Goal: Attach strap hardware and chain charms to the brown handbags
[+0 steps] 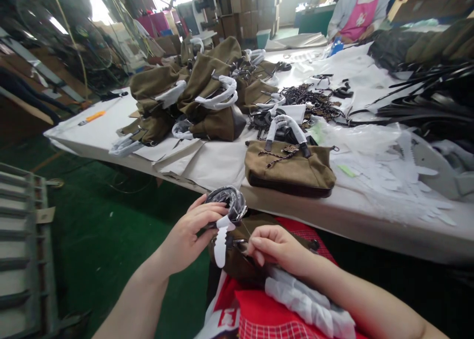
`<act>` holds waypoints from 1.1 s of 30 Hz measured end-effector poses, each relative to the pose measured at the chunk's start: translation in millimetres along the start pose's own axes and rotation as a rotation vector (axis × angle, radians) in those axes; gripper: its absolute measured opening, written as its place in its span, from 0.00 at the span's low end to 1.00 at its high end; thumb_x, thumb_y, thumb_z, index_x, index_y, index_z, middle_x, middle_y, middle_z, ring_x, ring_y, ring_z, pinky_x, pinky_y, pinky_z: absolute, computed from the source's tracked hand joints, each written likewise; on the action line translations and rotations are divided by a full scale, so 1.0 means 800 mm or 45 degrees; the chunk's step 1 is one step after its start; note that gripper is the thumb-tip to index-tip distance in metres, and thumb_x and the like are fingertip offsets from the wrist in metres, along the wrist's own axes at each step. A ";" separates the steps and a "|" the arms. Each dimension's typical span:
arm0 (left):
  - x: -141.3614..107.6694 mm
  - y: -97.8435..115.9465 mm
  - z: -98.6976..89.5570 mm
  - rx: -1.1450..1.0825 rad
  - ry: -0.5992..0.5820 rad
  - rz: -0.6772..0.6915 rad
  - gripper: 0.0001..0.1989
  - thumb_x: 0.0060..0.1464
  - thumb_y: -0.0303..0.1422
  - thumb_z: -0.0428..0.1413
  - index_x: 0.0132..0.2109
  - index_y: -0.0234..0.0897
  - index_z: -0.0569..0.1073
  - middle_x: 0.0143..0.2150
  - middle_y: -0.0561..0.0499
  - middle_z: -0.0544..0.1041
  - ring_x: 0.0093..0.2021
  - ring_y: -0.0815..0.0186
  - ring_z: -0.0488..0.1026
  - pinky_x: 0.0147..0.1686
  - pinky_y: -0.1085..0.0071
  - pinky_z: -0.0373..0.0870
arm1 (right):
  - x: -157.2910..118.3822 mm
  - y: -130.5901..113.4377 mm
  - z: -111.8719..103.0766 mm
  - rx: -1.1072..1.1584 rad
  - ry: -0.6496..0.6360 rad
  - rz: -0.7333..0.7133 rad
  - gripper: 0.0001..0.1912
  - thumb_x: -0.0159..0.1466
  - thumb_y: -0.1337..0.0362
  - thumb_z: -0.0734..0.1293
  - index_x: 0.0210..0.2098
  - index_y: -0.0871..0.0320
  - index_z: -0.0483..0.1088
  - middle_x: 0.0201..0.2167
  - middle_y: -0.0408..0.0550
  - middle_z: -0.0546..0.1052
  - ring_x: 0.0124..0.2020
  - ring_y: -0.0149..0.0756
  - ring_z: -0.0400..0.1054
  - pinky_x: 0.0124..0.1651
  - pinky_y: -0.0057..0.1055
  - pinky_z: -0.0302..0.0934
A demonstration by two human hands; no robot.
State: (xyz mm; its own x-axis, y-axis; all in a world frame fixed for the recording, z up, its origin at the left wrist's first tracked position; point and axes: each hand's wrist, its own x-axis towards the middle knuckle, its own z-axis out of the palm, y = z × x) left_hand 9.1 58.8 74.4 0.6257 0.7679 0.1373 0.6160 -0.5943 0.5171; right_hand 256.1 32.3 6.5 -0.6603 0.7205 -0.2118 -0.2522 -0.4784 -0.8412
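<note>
On my lap lies an olive-brown handbag point(237, 267), partly hidden by my hands, with a bit of metal zipper showing. My left hand point(194, 230) is closed around a coiled dark strap point(234, 200) wrapped in clear plastic. From this coil hangs a white wavy-edged strip point(221, 245). Just to the right, my right hand point(276, 247) pinches a thin strand point(247, 229) that runs up toward the coil; what else its fingertips hold is hidden. A handle wrapped in white paper point(311, 304) rests across my red apron point(259, 307), below my right forearm.
On the table edge ahead stands a finished-looking handbag point(291, 168). Behind it are piled handbags point(207, 92), dark braided cords point(311, 102), white cut strips point(400, 176) and black straps point(437, 104). An orange cutter point(95, 116) lies left. A person in a pink apron point(359, 18) is across the table.
</note>
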 end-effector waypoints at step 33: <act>0.031 0.063 0.043 0.329 0.042 0.189 0.16 0.58 0.23 0.48 0.48 0.37 0.76 0.51 0.46 0.79 0.55 0.60 0.74 0.66 0.57 0.59 | -0.024 -0.009 -0.002 -1.404 0.732 -0.803 0.13 0.70 0.60 0.61 0.41 0.56 0.77 0.32 0.50 0.75 0.33 0.33 0.70 0.36 0.28 0.63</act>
State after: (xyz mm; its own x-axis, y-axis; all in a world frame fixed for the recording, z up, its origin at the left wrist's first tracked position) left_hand 72.2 39.4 74.5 0.7047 0.6730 0.2245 0.6232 -0.7384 0.2576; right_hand 271.6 22.7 15.7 -0.1973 0.8953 0.3993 0.4634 0.4441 -0.7668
